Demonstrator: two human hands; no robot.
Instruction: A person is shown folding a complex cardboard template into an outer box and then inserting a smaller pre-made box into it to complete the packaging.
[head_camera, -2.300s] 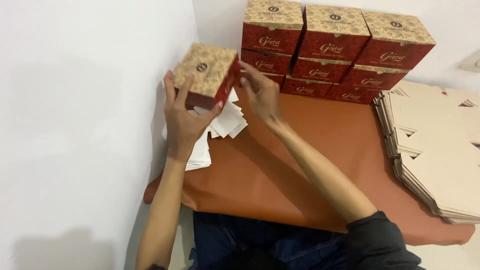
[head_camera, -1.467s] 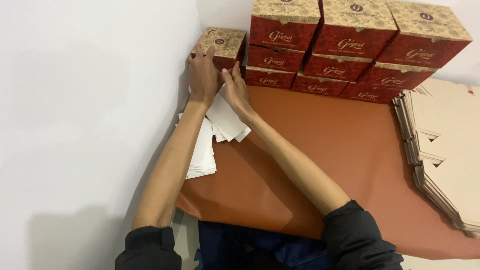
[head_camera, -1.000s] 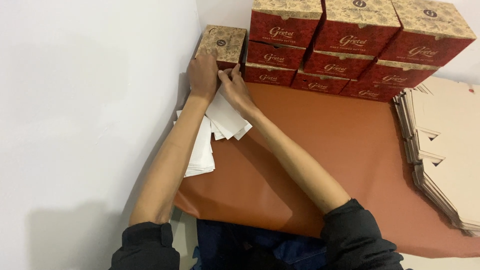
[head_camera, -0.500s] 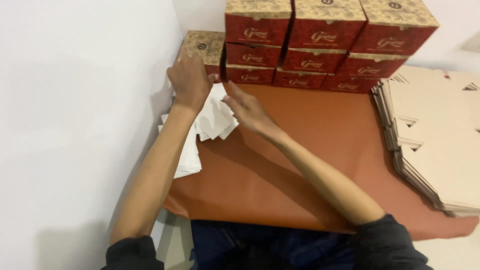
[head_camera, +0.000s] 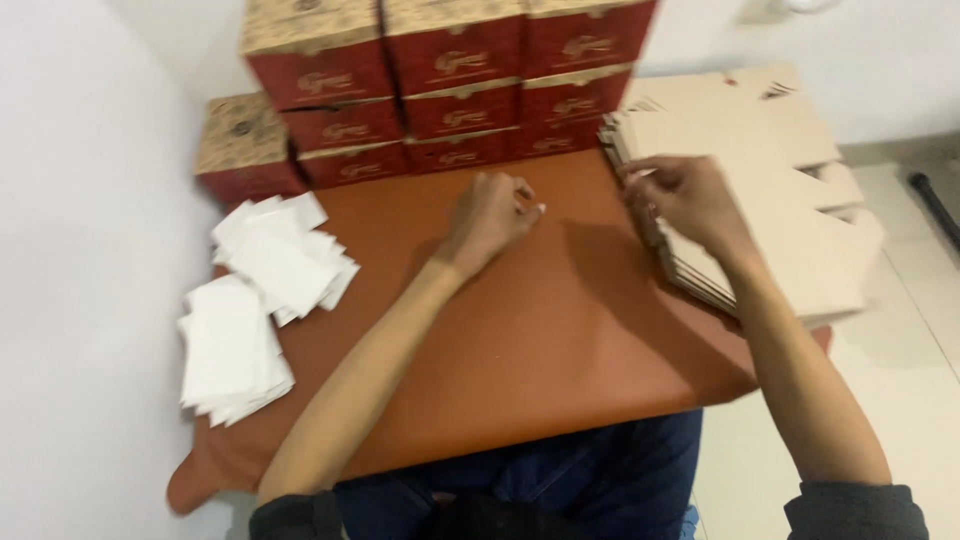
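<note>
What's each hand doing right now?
Left hand: loosely curled, empty, above the brown mat.
Right hand: fingers on the stack of flat cardboard blanks; grip unclear.

Ten red boxes (head_camera: 462, 108) stand along the mat's (head_camera: 520, 340) far edge. Two piles of white papers (head_camera: 255, 300) lie at its left edge, one stack of flat cardboard (head_camera: 760, 200) at its right.
</note>
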